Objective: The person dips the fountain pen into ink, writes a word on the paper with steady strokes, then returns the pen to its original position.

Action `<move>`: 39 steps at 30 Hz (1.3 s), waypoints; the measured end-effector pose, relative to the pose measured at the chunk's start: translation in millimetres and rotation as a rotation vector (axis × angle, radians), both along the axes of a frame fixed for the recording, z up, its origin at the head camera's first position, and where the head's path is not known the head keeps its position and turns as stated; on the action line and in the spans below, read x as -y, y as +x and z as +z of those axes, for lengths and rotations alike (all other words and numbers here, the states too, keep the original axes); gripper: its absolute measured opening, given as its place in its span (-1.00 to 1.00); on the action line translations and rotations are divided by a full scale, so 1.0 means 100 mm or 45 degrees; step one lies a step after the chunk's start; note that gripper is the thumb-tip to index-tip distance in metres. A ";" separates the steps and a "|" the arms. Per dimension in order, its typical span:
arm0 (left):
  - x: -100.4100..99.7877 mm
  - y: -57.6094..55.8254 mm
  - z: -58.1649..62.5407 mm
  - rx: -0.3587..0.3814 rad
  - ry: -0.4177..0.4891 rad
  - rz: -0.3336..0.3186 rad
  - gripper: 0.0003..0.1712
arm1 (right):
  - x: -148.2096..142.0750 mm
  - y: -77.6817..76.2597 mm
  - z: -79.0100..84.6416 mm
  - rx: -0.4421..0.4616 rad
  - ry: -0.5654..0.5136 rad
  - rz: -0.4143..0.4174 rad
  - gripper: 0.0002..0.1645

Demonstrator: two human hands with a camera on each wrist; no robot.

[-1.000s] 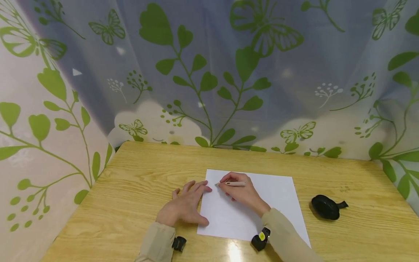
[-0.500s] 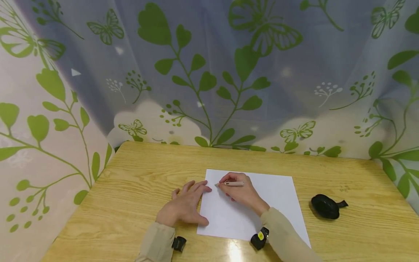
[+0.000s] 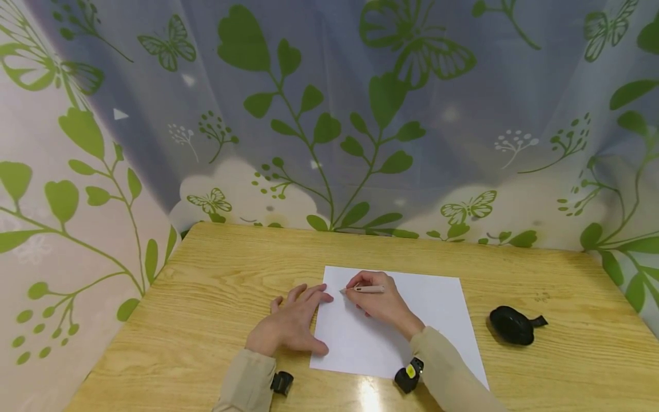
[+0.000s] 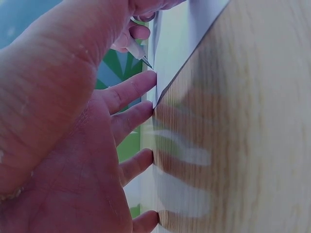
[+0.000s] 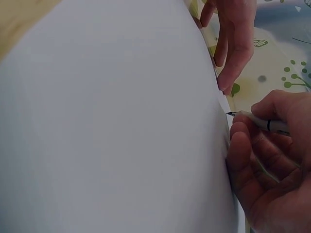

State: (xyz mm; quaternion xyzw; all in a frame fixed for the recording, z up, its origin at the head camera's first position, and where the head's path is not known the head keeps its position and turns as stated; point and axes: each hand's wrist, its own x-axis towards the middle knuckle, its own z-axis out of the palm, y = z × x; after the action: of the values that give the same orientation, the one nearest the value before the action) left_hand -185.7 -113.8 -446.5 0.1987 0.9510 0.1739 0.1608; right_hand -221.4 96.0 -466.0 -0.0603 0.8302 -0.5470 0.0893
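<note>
A white sheet of paper (image 3: pixel 437 320) lies on the wooden table. My right hand (image 3: pixel 383 300) rests on its upper left part and pinches a pale pen (image 3: pixel 372 289), the tip pointing left. In the right wrist view the dark tip of the pen (image 5: pixel 260 121) is right at the paper's surface. My left hand (image 3: pixel 290 326) is spread at the paper's left edge, fingertips and thumb on the margin. In the left wrist view the fingers (image 4: pixel 131 92) are parted, some tips on the paper and others on the bare wood. No marks show on the sheet.
A black, dish-like object with a short tab (image 3: pixel 512 325) sits on the table (image 3: pixel 231 269) to the right of the paper. Behind and left of the table hangs a curtain (image 3: pixel 329 114) printed with leaves and butterflies. A dark camera is strapped at each wrist.
The pen tip has shifted very slightly within the same spot of the paper. The left hand, the sheet and the black object have stayed in place.
</note>
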 end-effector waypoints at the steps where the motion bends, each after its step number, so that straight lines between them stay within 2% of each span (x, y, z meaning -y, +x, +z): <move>1: 0.00 0.00 0.00 0.000 0.000 -0.001 -0.03 | 0.00 0.00 0.00 0.000 0.000 -0.002 -0.94; 39: 0.00 -0.01 -0.02 0.005 -0.007 -0.011 -0.02 | -0.17 0.03 -0.02 0.012 0.041 -0.023 -0.94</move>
State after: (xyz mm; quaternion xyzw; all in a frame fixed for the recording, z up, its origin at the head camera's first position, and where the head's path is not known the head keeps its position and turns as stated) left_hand -187.0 -113.9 -448.4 0.2019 0.9504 0.1709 0.1638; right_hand -218.8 113.0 -467.6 -0.0487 0.8390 -0.5346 0.0893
